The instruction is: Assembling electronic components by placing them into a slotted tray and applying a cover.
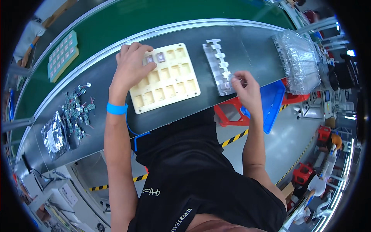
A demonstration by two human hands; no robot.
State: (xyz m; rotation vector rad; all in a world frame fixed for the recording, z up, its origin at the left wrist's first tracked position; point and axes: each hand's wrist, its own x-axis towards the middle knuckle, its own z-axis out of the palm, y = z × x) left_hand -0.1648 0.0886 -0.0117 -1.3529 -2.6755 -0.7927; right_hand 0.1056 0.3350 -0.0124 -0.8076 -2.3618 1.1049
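A cream tray (170,89) with rows of square pockets lies on the dark bench in front of me. Two small framed parts sit in its far row; one is a purplish part (160,57). My left hand (133,63), with a blue strap at the wrist, reaches over the tray's far left corner. Its thumb and forefinger are apart on either side of the other part. To the right stands a long metal fixture (214,69) with white toothed pieces (222,64) along it. At its near end my right hand (246,87) has its fingers curled together; anything between them is hidden.
Wired small boards (77,110) and a silvery bag (55,135) lie on the left. A green-topped tray (63,56) rests on the green belt (162,19) beyond. Stacked clear plastic trays (297,62) stand right. Below the bench edge are a blue bin (272,108) and red stool (230,112).
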